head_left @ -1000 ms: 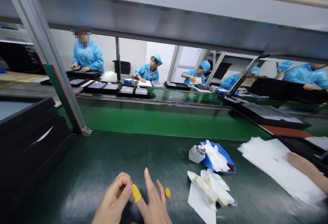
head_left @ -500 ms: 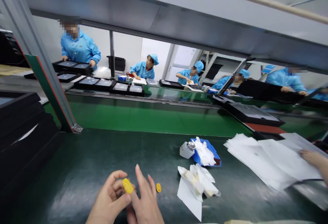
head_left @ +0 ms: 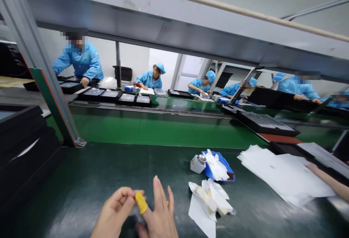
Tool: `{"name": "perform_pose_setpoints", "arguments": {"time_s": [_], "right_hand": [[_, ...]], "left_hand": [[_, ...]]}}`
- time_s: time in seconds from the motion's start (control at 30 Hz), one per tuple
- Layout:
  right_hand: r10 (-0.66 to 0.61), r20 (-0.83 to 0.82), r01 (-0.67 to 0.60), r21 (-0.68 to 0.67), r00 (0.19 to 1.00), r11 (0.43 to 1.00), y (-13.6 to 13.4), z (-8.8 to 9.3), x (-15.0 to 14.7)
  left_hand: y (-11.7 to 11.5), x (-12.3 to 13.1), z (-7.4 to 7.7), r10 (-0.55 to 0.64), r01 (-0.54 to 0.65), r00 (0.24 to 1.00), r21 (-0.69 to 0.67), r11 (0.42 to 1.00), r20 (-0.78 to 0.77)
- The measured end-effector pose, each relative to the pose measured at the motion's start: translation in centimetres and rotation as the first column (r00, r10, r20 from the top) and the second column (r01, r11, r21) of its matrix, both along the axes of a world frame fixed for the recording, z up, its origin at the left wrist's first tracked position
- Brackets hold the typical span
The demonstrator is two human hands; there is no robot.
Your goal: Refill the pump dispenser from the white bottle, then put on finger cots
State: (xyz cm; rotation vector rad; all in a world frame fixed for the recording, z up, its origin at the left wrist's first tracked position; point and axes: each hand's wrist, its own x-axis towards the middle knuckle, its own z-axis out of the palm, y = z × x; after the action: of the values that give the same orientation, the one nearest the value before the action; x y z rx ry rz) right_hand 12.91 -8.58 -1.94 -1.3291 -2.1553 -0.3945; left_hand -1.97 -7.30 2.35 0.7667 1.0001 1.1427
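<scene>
The left hand (head_left: 111,212) pinches the tip of a yellow cot (head_left: 141,203) between thumb and fingers. The cot sits over the index finger of the right hand (head_left: 160,216), which grips nothing, its other fingers stretched toward the far side. Both hands are at the near edge of the view, above the dark green bench (head_left: 114,172). A yellow spot (head_left: 167,203) shows just behind the right hand's fingers; it is probably another cot, but too little of it is visible to be sure.

To the right of the hands lie crumpled papers (head_left: 209,198). Beyond them, a white bottle (head_left: 196,164) stands just beside a blue tray (head_left: 224,162) holding white wipes (head_left: 215,166). Farther right, white sheets (head_left: 272,174) lie spread and overlapping, with another person's hand (head_left: 313,169) at their right side.

On the left is a stack of black trays (head_left: 24,150), near a slanting metal post (head_left: 45,60). On the far side, past a green strip (head_left: 163,130), co-workers (head_left: 150,79) in blue are at another bench.
</scene>
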Motion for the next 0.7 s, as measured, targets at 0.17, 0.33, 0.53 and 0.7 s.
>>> {"name": "perform_pose_setpoints", "arguments": {"time_s": [0.17, 0.33, 0.53, 0.7], "right_hand": [[0.046, 0.054, -0.044, -0.033, 0.997, 0.998, -0.2, 0.1, 0.1], [0.068, 0.065, -0.065, -0.045, 0.996, 0.997, -0.1, 0.1, -0.1], [0.029, 0.067, -0.027, -0.028, 0.997, 0.999, 0.1, -0.3, -0.8], [0.072, -0.03, -0.073, -0.028, 0.997, 0.997, 0.0, -1.3, -0.7]], "left_hand": [[0.6, -1.5, 0.8, -0.08, 0.153, 0.947, 0.218, 0.964, -0.311], [0.5, -1.6, 0.0, -0.016, 0.14, 0.936, 0.33, 0.933, -0.352], [-0.2, -0.8, -0.9, 0.075, -0.008, 0.972, 0.286, 0.958, -0.225], [-1.1, 0.6, -0.5, 0.01, -0.009, 1.0, 0.038, 0.999, -0.028]]}}
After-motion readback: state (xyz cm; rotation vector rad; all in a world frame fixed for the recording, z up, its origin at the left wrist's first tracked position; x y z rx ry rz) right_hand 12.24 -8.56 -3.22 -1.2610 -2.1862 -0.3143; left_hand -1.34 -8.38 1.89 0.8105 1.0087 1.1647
